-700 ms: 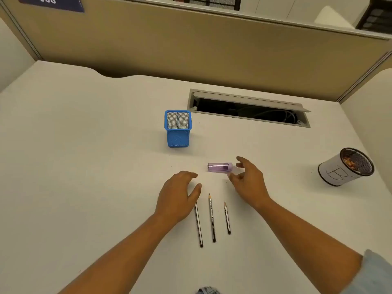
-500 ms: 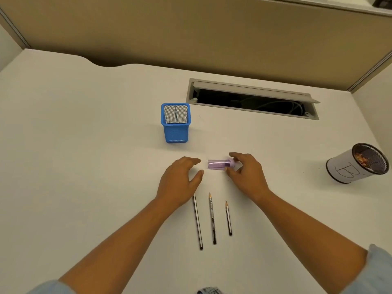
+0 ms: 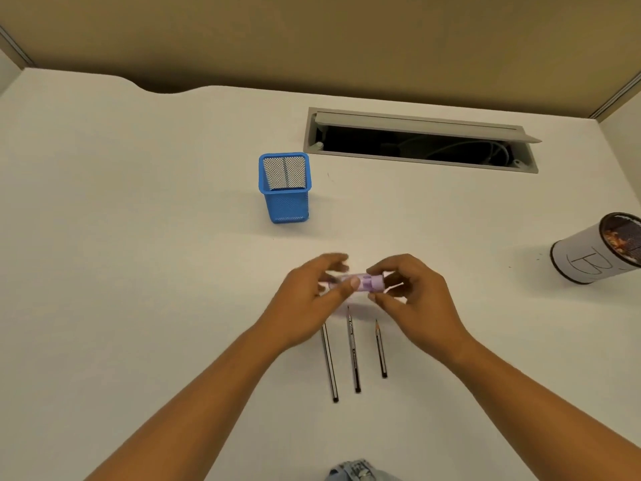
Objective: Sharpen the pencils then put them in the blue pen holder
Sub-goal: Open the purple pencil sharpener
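Note:
A small purple pencil sharpener (image 3: 367,282) is held up off the white desk (image 3: 138,272) between both hands. My left hand (image 3: 305,303) pinches its left end and my right hand (image 3: 412,296) pinches its right end. Three pencils lie side by side on the desk just below the hands: a long one (image 3: 329,368) on the left, a middle one (image 3: 353,355) and a shorter one (image 3: 380,350) on the right, tips pointing away from me. The blue mesh pen holder (image 3: 285,187) stands upright behind the hands, slightly to the left.
A white cup (image 3: 600,249) with a handwritten mark and shavings inside lies tilted at the right edge. An open grey cable hatch (image 3: 421,138) sits in the desk at the back. A tan partition wall (image 3: 312,39) borders the far side.
My right hand picked the sharpener up from the desk and my left hand came in to grip its other end. The pencils have not moved.

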Demonstrator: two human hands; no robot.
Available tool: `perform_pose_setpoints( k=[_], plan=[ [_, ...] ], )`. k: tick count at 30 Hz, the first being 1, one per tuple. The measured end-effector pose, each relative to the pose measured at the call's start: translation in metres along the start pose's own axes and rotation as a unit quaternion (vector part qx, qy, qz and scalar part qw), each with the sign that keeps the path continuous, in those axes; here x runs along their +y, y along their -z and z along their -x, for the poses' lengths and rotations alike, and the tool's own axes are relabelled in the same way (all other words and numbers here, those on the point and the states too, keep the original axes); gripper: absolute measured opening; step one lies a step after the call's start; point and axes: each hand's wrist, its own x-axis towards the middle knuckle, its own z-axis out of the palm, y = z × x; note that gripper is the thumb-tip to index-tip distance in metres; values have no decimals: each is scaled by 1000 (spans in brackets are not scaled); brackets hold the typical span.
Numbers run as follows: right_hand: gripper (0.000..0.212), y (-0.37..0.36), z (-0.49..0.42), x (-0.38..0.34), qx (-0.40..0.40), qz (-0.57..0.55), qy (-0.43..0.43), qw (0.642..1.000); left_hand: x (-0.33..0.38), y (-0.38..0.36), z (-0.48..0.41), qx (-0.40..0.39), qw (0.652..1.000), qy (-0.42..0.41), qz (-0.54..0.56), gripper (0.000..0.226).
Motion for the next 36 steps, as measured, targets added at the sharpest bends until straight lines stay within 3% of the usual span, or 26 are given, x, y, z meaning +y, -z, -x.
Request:
perform_pose_setpoints(
  k=[2, 4, 9, 17, 21, 24, 29, 36],
  plan=[
    [30, 4, 17, -12, -22, -2, 28, 999, 6, 0, 19, -48, 999, 1, -14, 33],
    [32, 6, 33, -19, -42, -19, 3, 999, 11, -1, 39, -64, 998, -1, -26, 28],
    [28, 9, 64, -40, -41, -119, -90, 988, 17, 0, 78, -25, 999, -24, -38, 26],
    [18, -11, 100, -63, -23, -139, -92, 986, 26, -12, 121, 57, 986, -93, -128, 25],
    [15, -20, 112, -67, -30, -135, -115, 984, 28, -20, 136, 96, 985, -97, -103, 34],
    [12, -22, 117, -68, -56, -141, -143, 978, 21, -21, 145, 106, 985, -103, -93, 25],
    [14, -25, 122, -67, -92, -167, -155, 969, 12, -17, 159, 127, 986, -85, -70, 27],
    [22, -32, 114, -65, -125, -216, -235, 939, 10, -6, 171, 162, 984, -73, -9, 25]
  ],
)
